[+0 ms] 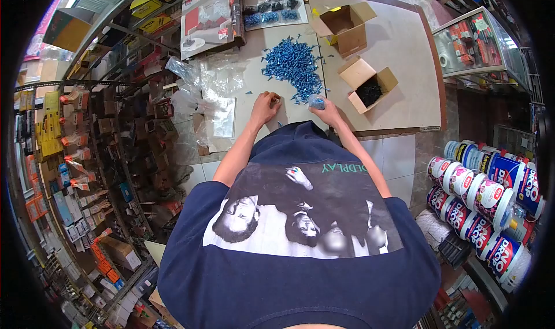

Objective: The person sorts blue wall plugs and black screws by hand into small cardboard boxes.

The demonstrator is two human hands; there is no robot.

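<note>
A heap of small, shiny blue pieces (292, 63), like screws or wall plugs, lies loose on the pale tabletop (399, 45). At the heap's near right edge, my right hand (329, 114) is closed around a small clear plastic bag (317, 102) with blue pieces inside. My left hand (266, 108) rests at the table's near side, left of the heap, with its fingers curled in. What its fingertips hold, if anything, is too small to make out. One stray blue piece lies just beyond it.
An open carton (364, 95) holding black pieces and another open carton (347, 31) stand on the right. Clear plastic bags (202, 77) lie on the left, below a large box (209, 19). Filled packs (272, 17) lie at the back. Paint buckets (491, 199) and shelves flank me.
</note>
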